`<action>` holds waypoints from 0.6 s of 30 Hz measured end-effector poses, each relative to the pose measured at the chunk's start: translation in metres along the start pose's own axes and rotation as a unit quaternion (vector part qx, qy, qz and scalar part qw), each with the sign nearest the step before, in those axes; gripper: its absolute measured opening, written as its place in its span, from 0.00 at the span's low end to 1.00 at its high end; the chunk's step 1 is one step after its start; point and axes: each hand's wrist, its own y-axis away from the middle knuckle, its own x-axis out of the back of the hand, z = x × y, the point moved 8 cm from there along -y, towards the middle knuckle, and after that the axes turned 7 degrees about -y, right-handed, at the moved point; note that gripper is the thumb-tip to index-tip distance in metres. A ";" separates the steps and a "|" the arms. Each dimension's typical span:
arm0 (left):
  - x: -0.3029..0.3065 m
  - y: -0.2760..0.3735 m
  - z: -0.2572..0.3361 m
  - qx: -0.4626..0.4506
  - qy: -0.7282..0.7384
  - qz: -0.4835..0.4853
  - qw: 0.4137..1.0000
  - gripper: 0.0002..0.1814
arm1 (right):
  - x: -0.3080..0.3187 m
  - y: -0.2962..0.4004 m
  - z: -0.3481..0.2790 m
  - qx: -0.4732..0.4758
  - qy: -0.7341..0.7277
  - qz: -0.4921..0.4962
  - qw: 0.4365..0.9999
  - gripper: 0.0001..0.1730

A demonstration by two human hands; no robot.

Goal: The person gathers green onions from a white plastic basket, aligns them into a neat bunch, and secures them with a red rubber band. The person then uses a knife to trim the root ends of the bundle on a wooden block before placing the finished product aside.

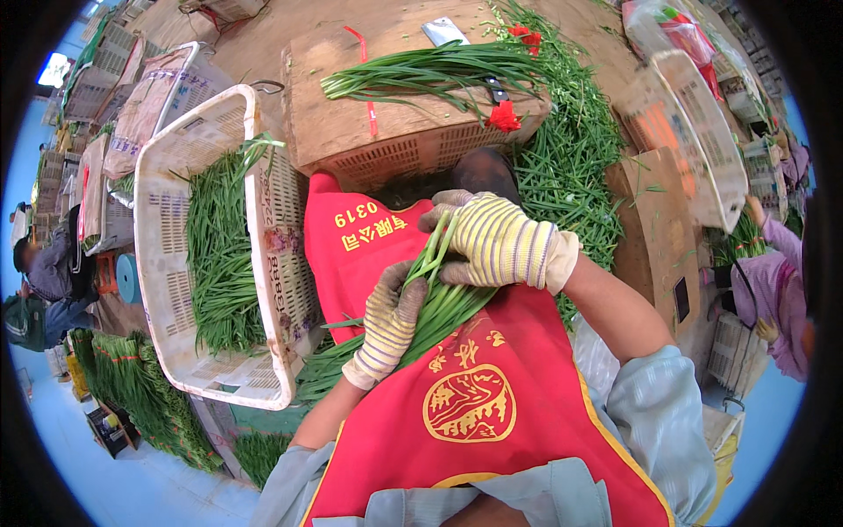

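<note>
My left hand (390,323), in a striped knit glove, grips a loose bunch of garlic chives (454,323) low across the lap of my red apron (355,227). In a matching glove, my right hand (504,240) holds some pale stalk ends of the same bunch between thumb and fingers. Part of the bunch is hidden behind both hands. In front of me, a larger bundle of chives (428,69) lies on a wooden board (316,125) set on a crate. Beneath that bundle rests a cleaver (445,31), its dark handle partly covered.
A white plastic crate (273,316) of chives stands at my left. Loose trimmed leaves (570,171) are heaped at the right, beside cardboard (658,250) bearing a phone (681,300). Red ties (504,117) lie at the board's edge. Other people sit at both sides.
</note>
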 end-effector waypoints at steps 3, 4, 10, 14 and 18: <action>-0.001 -0.006 -0.002 -0.032 0.049 -0.009 0.998 0.30 | -0.004 0.001 0.005 0.000 -0.024 0.046 0.999 0.18; -0.003 -0.006 0.000 -0.034 0.050 -0.020 0.998 0.32 | -0.008 0.004 0.010 -0.002 -0.034 0.068 0.997 0.17; -0.009 -0.005 0.004 -0.016 0.055 -0.068 0.996 0.36 | -0.016 0.031 0.046 -0.218 -0.158 0.106 0.957 0.17; -0.017 -0.003 0.009 -0.023 0.041 -0.109 0.993 0.35 | -0.029 0.074 0.073 -0.234 -0.399 0.350 0.814 0.25; -0.011 -0.001 0.001 -0.014 0.037 -0.126 0.991 0.39 | 0.012 0.146 0.162 -0.280 -0.658 0.412 0.564 0.13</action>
